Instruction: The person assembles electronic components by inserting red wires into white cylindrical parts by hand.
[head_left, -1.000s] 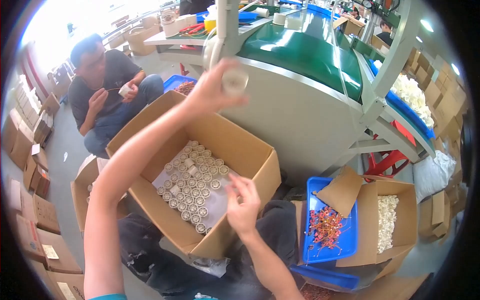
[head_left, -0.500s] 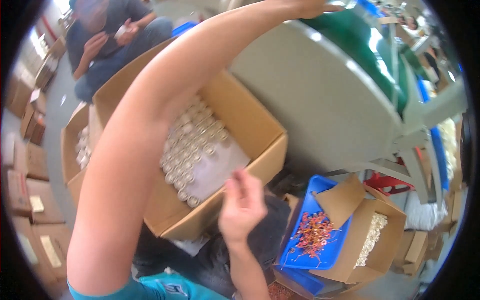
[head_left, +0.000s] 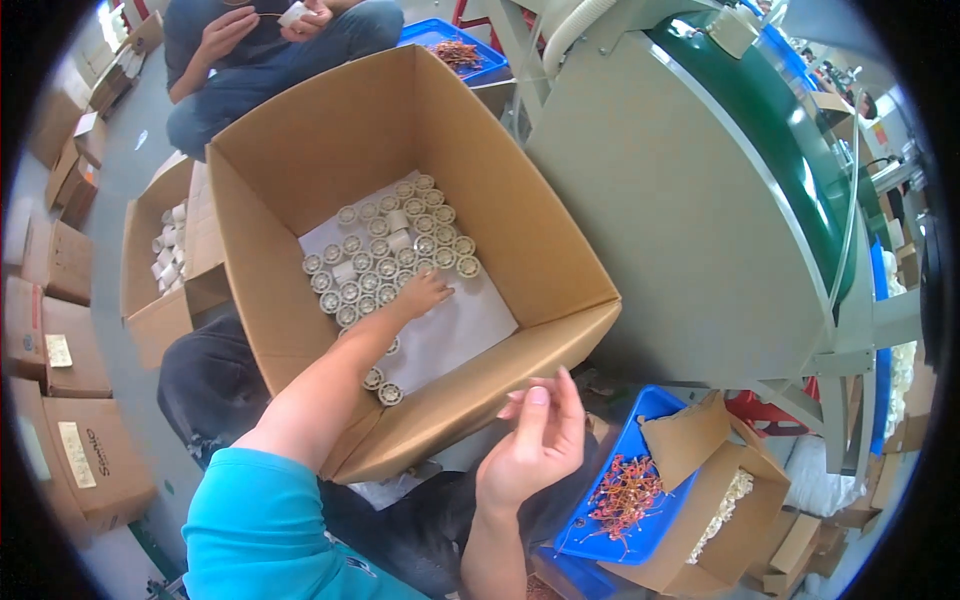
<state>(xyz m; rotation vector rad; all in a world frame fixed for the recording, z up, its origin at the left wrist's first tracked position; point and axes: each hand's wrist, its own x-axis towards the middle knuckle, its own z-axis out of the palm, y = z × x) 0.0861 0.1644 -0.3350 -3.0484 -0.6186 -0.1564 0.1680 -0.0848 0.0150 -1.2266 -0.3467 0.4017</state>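
My left hand [head_left: 425,293] reaches into a large cardboard box [head_left: 315,125], its fingers curled down at the edge of several rows of round white plastic pieces [head_left: 388,267]. Whatever those fingers may hold is hidden under them. Most pieces stand upright with their ribbed round ends facing up, and a few lie on their sides. Under them is a white sheet [head_left: 470,325] that shows bare toward the near right. Just outside the box's near right edge, my right hand [head_left: 532,450] is raised with loosely bent fingers apart, holding nothing visible.
A blue tray [head_left: 650,520] of thin red-orange wired parts lies at the right, beside a carton [head_left: 765,500] of small white parts. A grey machine panel [head_left: 680,220] with a green curved top borders the box. Across sits a co-worker [head_left: 280,60]; cartons [head_left: 75,350] line the left.
My left arm has swung from the green-topped machine at the upper right down into the box. My right hand has risen slightly, its fingers loosening, and the view has shifted.
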